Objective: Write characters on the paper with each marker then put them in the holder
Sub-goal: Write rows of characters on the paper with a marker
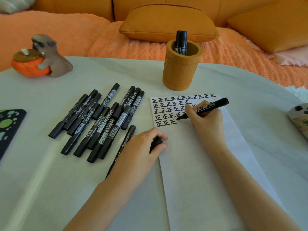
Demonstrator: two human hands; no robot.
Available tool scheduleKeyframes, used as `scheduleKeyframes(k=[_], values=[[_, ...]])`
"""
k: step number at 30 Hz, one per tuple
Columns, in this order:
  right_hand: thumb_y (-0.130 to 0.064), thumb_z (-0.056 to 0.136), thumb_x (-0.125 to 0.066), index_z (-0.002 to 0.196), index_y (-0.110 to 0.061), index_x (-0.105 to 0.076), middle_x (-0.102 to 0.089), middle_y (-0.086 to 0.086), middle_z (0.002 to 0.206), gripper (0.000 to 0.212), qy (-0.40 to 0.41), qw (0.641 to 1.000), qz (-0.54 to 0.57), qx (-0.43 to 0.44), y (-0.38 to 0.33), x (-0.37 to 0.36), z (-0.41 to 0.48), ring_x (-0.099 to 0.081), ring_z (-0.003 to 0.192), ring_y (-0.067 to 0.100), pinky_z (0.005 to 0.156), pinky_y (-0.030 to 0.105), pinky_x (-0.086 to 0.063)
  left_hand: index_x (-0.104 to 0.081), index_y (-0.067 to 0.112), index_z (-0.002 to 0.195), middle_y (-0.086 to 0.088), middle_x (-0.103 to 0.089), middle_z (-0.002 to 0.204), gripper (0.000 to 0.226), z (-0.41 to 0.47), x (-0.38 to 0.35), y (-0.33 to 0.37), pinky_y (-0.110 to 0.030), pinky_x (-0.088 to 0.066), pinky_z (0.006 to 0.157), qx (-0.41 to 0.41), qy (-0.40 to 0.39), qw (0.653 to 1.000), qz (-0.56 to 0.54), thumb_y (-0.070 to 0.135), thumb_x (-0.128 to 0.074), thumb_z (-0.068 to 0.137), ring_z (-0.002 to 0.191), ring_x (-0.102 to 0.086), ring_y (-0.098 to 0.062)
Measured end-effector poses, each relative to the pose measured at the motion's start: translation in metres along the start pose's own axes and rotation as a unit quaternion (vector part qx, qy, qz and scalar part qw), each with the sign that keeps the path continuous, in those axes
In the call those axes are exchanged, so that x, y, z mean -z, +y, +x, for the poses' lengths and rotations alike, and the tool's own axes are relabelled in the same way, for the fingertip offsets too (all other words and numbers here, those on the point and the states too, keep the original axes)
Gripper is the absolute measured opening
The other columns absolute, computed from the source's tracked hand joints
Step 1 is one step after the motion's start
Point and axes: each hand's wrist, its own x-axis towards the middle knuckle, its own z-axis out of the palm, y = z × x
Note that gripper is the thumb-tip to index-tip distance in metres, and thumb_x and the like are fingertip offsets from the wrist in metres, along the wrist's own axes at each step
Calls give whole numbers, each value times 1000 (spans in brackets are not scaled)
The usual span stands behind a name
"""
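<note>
Fingers of the right hand (206, 117) grip a marker (204, 108) with its tip on the paper (200, 164), near the holder (180, 72), while the left hand (141, 144) pinches its cap (155, 144).

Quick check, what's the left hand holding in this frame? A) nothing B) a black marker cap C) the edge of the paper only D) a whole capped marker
B: the left hand pinches a short black marker cap at the left edge of the white paper sheet, while the right hand writes with the uncapped black marker.
</note>
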Motion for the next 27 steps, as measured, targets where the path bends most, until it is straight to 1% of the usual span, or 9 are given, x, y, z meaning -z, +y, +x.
scheduleKeyframes(k=[5, 8, 10, 11, 13, 16, 19, 23, 27], values=[[-21, 87, -65, 57, -15, -41, -38, -9, 50, 39, 16, 1000, -2, 6, 1, 1, 1, -32, 46, 4, 44, 14, -27, -60, 32, 97, 21, -55, 73, 9, 0, 0, 0, -15, -45, 70, 3, -2, 1000, 1, 28, -59, 89, 75, -59, 1], [-20, 87, -64, 55, -17, -39, -35, -14, 42, 41, 24, 1000, 1, -2, 2, 1, 2, -32, 43, 3, 44, 13, -27, -60, 33, 97, 20, -57, 76, 9, 0, 0, 0, -17, -46, 72, 6, -3, 1000, 1, 29, -59, 89, 77, -60, 1], [-20, 87, -64, 56, -16, -38, -35, -14, 43, 40, 23, 1000, 1, -1, 3, 1, 3, -32, 43, 4, 44, 13, -27, -60, 33, 97, 21, -57, 79, 8, 0, 0, -1, -19, -48, 74, 4, -3, 1000, 3, 30, -59, 89, 78, -60, 0], [-20, 87, -64, 59, -14, -39, -36, -12, 47, 38, 23, 1000, 0, -1, 3, 1, 3, -31, 45, 5, 44, 13, -27, -60, 33, 97, 21, -58, 80, 9, 0, 0, 0, -18, -48, 74, 4, -4, 1000, 4, 30, -59, 89, 79, -61, 0], [-21, 86, -63, 64, -11, -42, -38, 1, 55, 32, 23, 1000, 6, -2, 3, 2, 3, -31, 49, 8, 45, 16, -26, -60, 33, 98, 21, -58, 81, 9, 0, 0, 0, -17, -48, 74, 5, -6, 1000, 3, 30, -59, 89, 79, -61, 1], [-21, 86, -63, 68, -8, -45, -39, 7, 59, 29, 17, 1000, 13, -1, 2, 2, 2, -32, 54, 12, 47, 20, -27, -60, 33, 98, 21, -58, 82, 9, 0, 0, 0, -18, -48, 75, 6, -4, 1000, 3, 30, -59, 89, 80, -61, 0], [-22, 86, -63, 67, -8, -45, -38, 8, 60, 30, 10, 1000, 6, -1, 2, 1, 1, -32, 55, 13, 48, 22, -26, -60, 32, 98, 19, -57, 80, 9, 0, 0, 0, -20, -48, 75, 8, -4, 1000, 2, 29, -59, 89, 80, -61, -1], [-21, 86, -63, 70, 1, -45, -37, 6, 59, 32, 9, 1000, -6, 6, 2, 1, 0, -30, 54, 12, 47, 20, -25, -60, 32, 97, 20, -58, 80, 8, 0, 0, 0, -20, -49, 76, 9, -3, 1000, -2, 29, -60, 89, 79, -61, 0], [-14, 85, -61, 69, -3, -44, -36, 2, 57, 27, 14, 1000, -12, 7, 2, 1, 1, -29, 51, 9, 44, 18, -24, -60, 33, 96, 20, -58, 81, 9, 0, 0, 0, -21, -49, 77, 11, -3, 1000, -5, 29, -60, 89, 79, -62, 0]])
